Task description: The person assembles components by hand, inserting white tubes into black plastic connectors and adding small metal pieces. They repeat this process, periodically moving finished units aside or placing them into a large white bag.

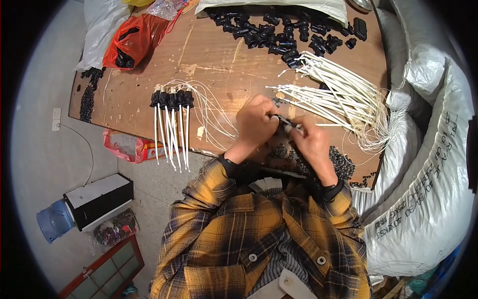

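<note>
Near the table's front edge my two hands meet, fingertips close together. My left hand (pixel 258 119) is closed in a pinch, and my right hand (pixel 313 139) pinches from the other side. Between them shows a small dark piece (pixel 283 120) with a pale part; the fingers hide most of it, so I cannot make out its kind. Just right of the hands lies a bundle of thin white tubes (pixel 343 94) with fine white strings. To the left, several black sockets (pixel 172 98) stand in a row, their white tubes (pixel 173 129) hanging over the edge.
Black plastic fittings (pixel 284 37) are heaped at the back beside a white sack (pixel 279 6). Small black pieces (pixel 342 162) lie scattered near my right wrist. A red plastic bag (pixel 132 42) sits back left. Full white sacks (pixel 423 199) line the table's right side.
</note>
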Demonstrator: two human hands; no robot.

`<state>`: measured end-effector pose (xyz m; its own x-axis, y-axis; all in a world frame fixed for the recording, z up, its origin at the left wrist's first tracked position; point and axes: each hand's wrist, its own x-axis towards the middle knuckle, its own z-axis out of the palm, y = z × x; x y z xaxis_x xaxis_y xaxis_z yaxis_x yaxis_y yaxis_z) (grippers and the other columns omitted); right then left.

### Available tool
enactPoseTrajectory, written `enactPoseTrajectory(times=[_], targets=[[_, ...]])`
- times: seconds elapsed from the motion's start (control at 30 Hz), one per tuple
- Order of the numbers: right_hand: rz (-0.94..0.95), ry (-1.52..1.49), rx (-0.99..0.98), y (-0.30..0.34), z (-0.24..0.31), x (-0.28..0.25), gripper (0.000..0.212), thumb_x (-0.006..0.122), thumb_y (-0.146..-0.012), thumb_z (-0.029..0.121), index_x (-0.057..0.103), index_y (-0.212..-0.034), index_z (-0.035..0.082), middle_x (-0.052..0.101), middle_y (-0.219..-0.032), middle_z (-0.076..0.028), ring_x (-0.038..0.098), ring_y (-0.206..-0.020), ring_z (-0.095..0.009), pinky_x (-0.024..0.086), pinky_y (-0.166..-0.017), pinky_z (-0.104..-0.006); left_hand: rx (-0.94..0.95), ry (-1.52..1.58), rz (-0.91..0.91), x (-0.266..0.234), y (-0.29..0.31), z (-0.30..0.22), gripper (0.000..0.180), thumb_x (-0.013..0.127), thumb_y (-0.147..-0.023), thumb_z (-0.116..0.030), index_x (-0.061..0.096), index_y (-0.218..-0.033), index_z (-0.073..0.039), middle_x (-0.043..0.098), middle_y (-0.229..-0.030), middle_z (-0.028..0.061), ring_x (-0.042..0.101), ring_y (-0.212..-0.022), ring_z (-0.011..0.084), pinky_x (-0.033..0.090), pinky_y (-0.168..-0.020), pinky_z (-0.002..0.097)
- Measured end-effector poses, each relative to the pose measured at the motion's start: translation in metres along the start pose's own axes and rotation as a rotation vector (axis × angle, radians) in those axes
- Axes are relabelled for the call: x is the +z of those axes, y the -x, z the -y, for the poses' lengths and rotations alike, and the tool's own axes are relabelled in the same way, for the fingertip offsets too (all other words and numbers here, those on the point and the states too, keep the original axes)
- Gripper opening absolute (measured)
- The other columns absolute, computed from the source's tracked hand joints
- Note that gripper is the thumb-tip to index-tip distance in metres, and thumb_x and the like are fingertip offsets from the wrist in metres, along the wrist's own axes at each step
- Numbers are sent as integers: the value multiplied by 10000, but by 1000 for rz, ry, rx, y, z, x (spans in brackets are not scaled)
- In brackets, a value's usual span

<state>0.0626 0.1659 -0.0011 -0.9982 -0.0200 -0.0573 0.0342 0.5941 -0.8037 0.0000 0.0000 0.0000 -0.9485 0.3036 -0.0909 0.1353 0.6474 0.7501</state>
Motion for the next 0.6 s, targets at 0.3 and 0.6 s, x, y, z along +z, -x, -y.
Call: enactPoseTrajectory(times=[0.3,0.6], targets=[[9,-424,7,3,0,-13,247,585,-852,74,679,-1080,74,614,-655,-84,578,-550,-137,424,-502,-287,629,-32,-51,-19,-9,1,360,611,-641,32,670,-974,-92,666,-891,90,652,-783,249,511,-640,323],[-145,156,-224,8,15,-10,271,645,-826,84,680,-1095,87,473,-590,-3,442,-524,-72,362,-474,-256,560,72,-54,-14,-7,7,371,630,-663,15,664,-1007,-122,659,-878,86,652,-754,277,522,-633,336]])
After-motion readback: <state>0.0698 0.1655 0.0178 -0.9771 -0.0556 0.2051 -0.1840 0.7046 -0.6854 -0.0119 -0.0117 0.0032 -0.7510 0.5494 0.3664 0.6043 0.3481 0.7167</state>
